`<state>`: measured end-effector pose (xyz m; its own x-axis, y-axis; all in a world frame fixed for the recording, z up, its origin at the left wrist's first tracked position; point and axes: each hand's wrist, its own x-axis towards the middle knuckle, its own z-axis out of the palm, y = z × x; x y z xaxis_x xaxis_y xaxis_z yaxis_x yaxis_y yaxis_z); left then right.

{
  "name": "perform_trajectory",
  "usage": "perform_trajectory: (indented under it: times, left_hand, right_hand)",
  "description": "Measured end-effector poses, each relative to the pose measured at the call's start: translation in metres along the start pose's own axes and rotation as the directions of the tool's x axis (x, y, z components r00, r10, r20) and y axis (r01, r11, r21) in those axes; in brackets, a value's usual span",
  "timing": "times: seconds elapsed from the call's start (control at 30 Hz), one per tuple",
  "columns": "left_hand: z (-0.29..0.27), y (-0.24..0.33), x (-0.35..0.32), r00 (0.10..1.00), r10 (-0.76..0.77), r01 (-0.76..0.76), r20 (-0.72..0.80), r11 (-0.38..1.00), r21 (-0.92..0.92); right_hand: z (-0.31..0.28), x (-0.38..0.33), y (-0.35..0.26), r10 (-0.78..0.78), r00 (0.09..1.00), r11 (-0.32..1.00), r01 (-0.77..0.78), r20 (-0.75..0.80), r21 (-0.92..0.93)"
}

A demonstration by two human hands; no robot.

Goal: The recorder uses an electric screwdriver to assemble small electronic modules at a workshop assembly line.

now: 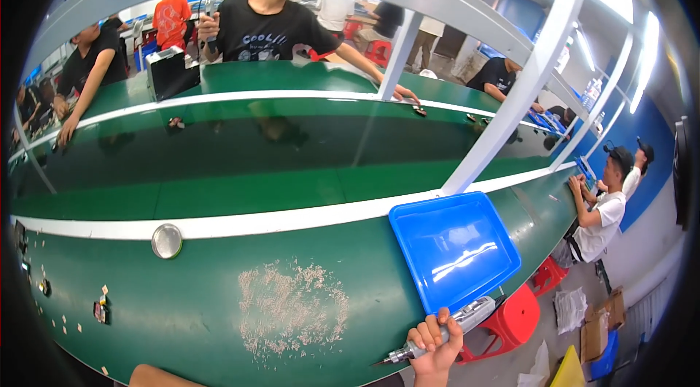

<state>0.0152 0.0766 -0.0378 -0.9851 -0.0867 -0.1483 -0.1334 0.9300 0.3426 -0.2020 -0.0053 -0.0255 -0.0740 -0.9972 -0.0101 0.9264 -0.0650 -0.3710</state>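
Observation:
My right hand (436,339) is closed around a silver-grey electric screwdriver (470,312). The tool lies roughly level over the table's near edge, its bit pointing left. Just beyond the hand sits a shallow blue tray (456,245) with nothing visible in it. To the left, many tiny metal pieces, apparently screws (292,307), are spread loosely over the green tabletop (182,292). A bare stretch of skin, probably my left forearm (160,377), shows at the lower edge; my left hand is out of the picture.
A round metal dish (167,240) stands by the white rail (219,227). Small dark parts (100,310) and pale chips lie at left. Beyond runs a dark conveyor belt (240,143), where a person in black (266,30) reaches across. Grey shelf posts (521,70) rise at right, near red stools (516,314).

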Motion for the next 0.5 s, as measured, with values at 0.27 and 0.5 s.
perform_trajectory:
  times: [0.27, 0.5]
  left_hand:
    - [-0.016, -0.005, 0.002, 0.977, 0.009, 0.012, 0.211, 0.995, -0.096]
    - [-0.022, -0.02, 0.004, 0.95, 0.296, -0.149, 0.1, 0.709, -0.689]
  right_hand:
    - [0.003, 0.005, 0.002, 0.037, 0.999, 0.999, -0.037, 0.016, -0.008]
    - [0.009, 0.0, 0.001, 0.02, 0.998, 0.998, -0.023, 0.057, 0.056]
